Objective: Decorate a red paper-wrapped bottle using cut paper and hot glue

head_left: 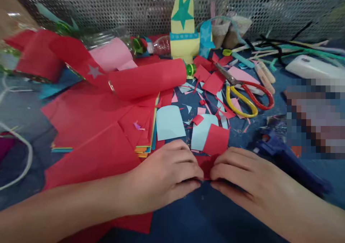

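Note:
A small piece of red paper [205,166] lies low at the middle, between my two hands. My left hand [169,176] pinches its left side, fingers curled over the thumb. On the right side, my right hand [241,178] grips it the same way; the fingers cover both ends. Just beyond them are two light blue paper pieces with rounded tops, one [170,122] lying bare and the other [199,135] partly under a red paper square [217,139]. Scissors [238,110] with yellow and red handles lie farther back among paper scraps.
Red paper sheets [88,153] spread at the left. Behind them lies a bottle wrapped in red paper [151,78]. A yellow paper rocket [184,45] stands at the back. On the right are a dark blue glue gun [285,157], a white object [318,69] and pipe cleaners [291,47].

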`<action>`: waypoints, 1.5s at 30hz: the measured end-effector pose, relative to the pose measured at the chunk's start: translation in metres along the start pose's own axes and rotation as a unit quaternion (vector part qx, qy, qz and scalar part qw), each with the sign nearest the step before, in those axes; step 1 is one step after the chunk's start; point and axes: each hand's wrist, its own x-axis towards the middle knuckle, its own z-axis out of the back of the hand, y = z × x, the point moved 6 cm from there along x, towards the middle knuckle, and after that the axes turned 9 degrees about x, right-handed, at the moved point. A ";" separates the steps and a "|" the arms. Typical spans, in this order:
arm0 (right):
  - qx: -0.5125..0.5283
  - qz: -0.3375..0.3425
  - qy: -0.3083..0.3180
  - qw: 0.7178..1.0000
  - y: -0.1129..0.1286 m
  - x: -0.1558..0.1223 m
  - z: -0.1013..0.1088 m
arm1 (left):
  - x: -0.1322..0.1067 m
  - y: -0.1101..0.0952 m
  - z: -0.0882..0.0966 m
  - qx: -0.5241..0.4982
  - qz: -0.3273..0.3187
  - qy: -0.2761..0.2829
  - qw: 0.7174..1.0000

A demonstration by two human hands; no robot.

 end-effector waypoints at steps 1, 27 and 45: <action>-0.005 0.001 -0.007 1.000 0.001 0.000 0.002 | 0.001 0.000 0.000 -0.001 0.001 0.002 1.000; -0.151 0.093 -0.038 0.983 0.015 -0.002 0.006 | 0.002 -0.018 -0.007 0.230 -0.101 0.024 0.968; -0.141 0.091 -0.036 0.985 0.010 0.000 0.003 | 0.002 -0.009 -0.004 0.125 -0.054 0.006 0.991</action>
